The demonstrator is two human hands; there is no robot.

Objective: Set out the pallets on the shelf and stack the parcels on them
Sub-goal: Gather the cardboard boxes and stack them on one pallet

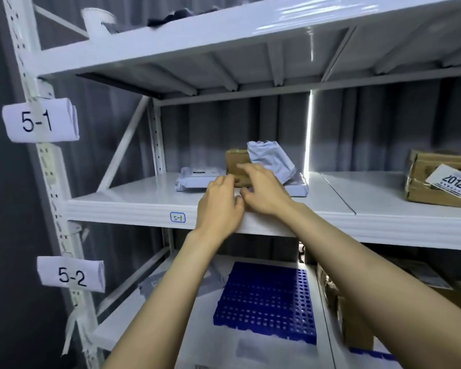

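Observation:
Both my hands reach onto the white shelf marked 5-1. My left hand hovers just short of a flat grey mailer bag, fingers loosely curled and holding nothing. My right hand stretches its fingers against a small brown carton. A crumpled white bag parcel leans on that carton's right side. On the shelf below lies a blue perforated pallet.
A taped carton with a 2012 label stands at the right of the same shelf. More cartons fill the lower shelf's right side. White uprights carry tags 5-1 and 5-2. A grey curtain hangs behind.

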